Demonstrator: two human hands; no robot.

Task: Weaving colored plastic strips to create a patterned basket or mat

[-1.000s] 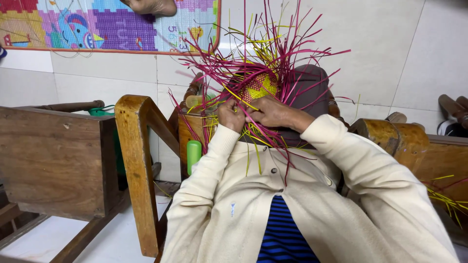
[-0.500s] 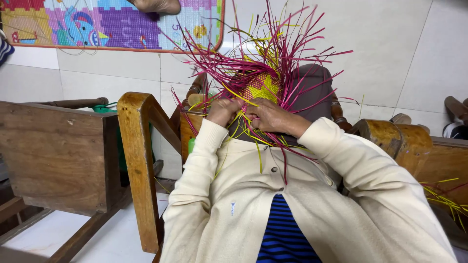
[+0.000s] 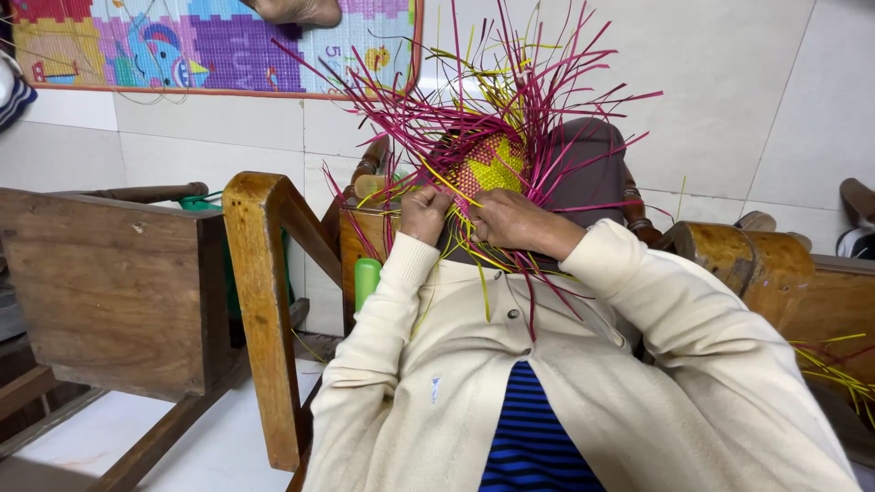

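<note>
— White wall tiles fill the background, with a bright puzzle-pattern play mat hung at eleven o'clock. What sits lowest on the left?

— A wooden chair at nine o'clock, and beside it a wooden armrest curving up toward the middle. A small green bottle stands just behind that armrest.

— And the hands?

— The left hand is curled narrow, pinching strips at the lower left edge of the woven piece. The right hand lies just beside it, fingers closed on strips along the lower edge.

— Where is the weaving itself?

— The woven piece, pink and yellow with a star figure, sits at twelve o'clock, touching both hands. Loose pink and yellow strips fan outward all round it.

— Changed from a second back?

— Hardly: both hands have stayed at the same edge and only drawn closer together, so the work still goes on there.

— Farthest right?

— A rounded wooden chair arm at three o'clock, with spare strips below it.
</note>
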